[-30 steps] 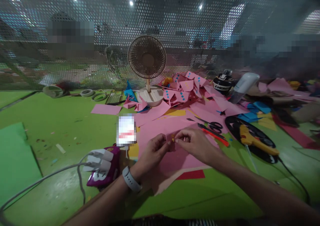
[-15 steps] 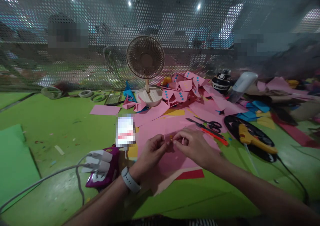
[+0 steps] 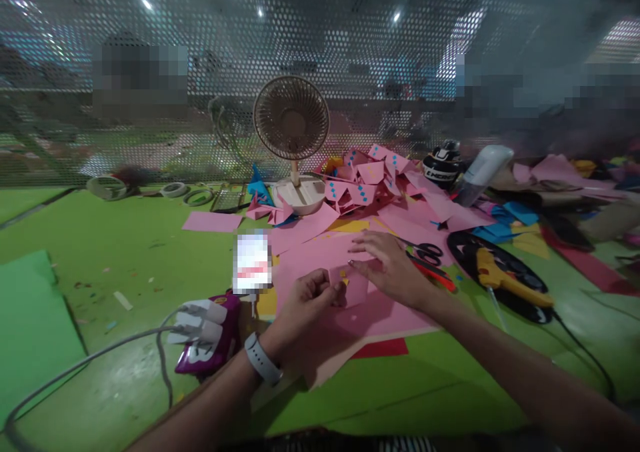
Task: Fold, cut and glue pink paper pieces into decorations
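Observation:
My left hand (image 3: 303,309), with a grey watch on the wrist, pinches a small pink paper piece (image 3: 351,285) that has tiny yellow bits on it. It hovers over a large pink sheet (image 3: 350,319) on the green table (image 3: 125,252). My right hand (image 3: 390,269) is just right of the piece, fingers stretched out and apart, holding nothing, fingertips near the piece's upper edge.
Scissors (image 3: 425,249) and a red cutter (image 3: 435,273) lie right of my right hand, then a yellow glue gun (image 3: 505,279) on a black plate. A small fan (image 3: 293,132) stands behind, beside a heap of pink paper shapes (image 3: 375,175). A purple power strip (image 3: 205,335) sits left.
My right hand has let go of the small pink piece and moved up and away with fingers spread. My left hand still pinches the piece.

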`<state>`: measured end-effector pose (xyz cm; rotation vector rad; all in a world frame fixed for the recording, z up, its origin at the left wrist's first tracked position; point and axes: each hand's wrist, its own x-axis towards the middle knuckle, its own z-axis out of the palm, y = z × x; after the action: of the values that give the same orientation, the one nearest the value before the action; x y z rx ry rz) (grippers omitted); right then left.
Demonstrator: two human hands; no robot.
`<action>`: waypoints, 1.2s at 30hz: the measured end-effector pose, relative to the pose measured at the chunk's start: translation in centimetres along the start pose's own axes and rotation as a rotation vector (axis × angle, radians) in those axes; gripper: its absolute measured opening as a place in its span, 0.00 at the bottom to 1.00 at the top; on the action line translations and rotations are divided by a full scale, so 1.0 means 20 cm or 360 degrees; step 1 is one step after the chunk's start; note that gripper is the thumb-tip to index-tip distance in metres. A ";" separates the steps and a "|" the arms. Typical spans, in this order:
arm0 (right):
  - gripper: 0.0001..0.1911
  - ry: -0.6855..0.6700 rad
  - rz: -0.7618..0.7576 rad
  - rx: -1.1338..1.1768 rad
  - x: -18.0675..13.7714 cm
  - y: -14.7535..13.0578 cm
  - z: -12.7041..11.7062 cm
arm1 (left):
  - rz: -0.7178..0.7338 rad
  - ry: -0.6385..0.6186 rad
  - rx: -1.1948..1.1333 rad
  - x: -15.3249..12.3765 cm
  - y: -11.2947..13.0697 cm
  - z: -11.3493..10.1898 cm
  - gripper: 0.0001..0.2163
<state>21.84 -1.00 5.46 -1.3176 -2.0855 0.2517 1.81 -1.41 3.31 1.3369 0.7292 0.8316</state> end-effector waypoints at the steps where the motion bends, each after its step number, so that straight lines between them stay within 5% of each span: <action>1: 0.11 -0.0082 0.0017 0.0019 0.01 0.02 0.00 | -0.0013 0.0005 -0.0006 0.00 0.00 0.00 0.15; 9: 0.15 -0.0325 0.0084 0.0128 0.05 -0.02 -0.01 | -0.0098 0.0048 0.0029 0.00 -0.02 -0.02 0.16; 16: 0.15 -0.0314 0.0123 0.0056 0.05 -0.08 0.00 | -0.0026 -0.0016 0.0145 0.01 0.00 -0.01 0.20; 28: 0.14 -0.0329 0.0272 0.0226 0.06 -0.02 -0.03 | -0.0290 -0.0099 -0.0050 0.02 -0.03 -0.03 0.18; 36: 0.15 -0.0348 0.0238 0.0256 0.06 -0.01 0.02 | -0.0158 -0.0096 -0.0010 0.01 -0.03 -0.04 0.16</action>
<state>21.11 0.10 5.67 -1.4012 -2.0940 0.6409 1.26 -0.75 2.72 1.3040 0.7389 0.7111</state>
